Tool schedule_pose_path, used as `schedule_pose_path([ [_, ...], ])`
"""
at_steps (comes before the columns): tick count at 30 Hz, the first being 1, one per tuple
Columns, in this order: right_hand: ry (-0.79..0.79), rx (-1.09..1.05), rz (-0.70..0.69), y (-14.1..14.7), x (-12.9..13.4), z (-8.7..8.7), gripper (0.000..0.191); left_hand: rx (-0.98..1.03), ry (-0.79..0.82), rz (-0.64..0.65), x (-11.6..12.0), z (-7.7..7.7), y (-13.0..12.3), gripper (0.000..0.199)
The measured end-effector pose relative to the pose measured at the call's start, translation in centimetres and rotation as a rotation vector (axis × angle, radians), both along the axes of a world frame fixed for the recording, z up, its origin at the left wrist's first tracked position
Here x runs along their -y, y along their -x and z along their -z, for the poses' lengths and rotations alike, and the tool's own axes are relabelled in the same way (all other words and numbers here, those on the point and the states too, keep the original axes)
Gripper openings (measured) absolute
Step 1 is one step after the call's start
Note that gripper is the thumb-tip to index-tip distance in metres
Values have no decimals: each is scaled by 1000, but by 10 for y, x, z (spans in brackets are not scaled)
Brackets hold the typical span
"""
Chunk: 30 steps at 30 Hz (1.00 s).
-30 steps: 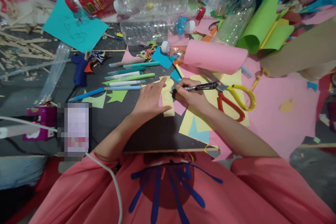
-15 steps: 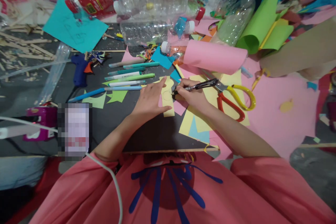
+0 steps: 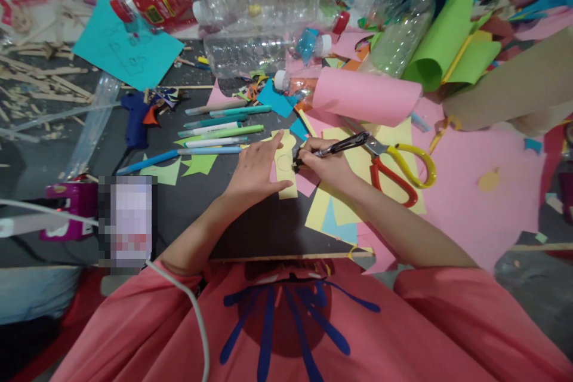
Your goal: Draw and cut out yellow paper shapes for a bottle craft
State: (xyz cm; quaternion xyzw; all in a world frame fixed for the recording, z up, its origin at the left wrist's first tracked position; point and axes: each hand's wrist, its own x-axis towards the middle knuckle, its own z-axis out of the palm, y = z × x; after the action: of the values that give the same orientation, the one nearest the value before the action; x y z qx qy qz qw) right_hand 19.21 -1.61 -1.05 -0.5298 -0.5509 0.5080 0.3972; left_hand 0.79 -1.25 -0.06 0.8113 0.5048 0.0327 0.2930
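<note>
A narrow strip of yellow paper (image 3: 286, 182) lies on the dark table, with a round outline drawn on it. My left hand (image 3: 256, 170) rests flat with fingers and thumb spread, touching the strip's left side. In my right hand (image 3: 329, 164) is a black pen (image 3: 344, 144), gripped between fingers and thumb, its tip at the right edge of the strip. Just right of that hand, scissors (image 3: 398, 173) with one yellow and one red handle lie on yellow sheets (image 3: 353, 209). Several markers (image 3: 224, 131) lie beyond my left hand.
Clear plastic bottles (image 3: 250, 54) crowd the back, one wrapped in pink paper (image 3: 367, 95). At left are a blue glue gun (image 3: 135, 119), a phone (image 3: 131, 221) with a white cable, and wooden sticks (image 3: 49, 80). A large pink sheet (image 3: 483, 191) covers the right side.
The pen in my right hand has tilted very slightly and shifted a little to the left at its top end. My left hand and the yellow strip have stayed put.
</note>
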Motion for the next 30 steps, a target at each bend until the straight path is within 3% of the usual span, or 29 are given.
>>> schedule_pose_path([
  [5,16,-5,-64,1,0,-2,21,10,-7,4,0,2,1,97],
  [10,-3,10,30,1,1,0,23,-15,10,0,0,0,0,97],
  [19,-7,59,68,0,0,5,23,-25,7,-4,-1,-2,-1,96],
  [30,-42,57,31,-1,-2,3,21,-1,13,-5,-1,0,-1,98],
])
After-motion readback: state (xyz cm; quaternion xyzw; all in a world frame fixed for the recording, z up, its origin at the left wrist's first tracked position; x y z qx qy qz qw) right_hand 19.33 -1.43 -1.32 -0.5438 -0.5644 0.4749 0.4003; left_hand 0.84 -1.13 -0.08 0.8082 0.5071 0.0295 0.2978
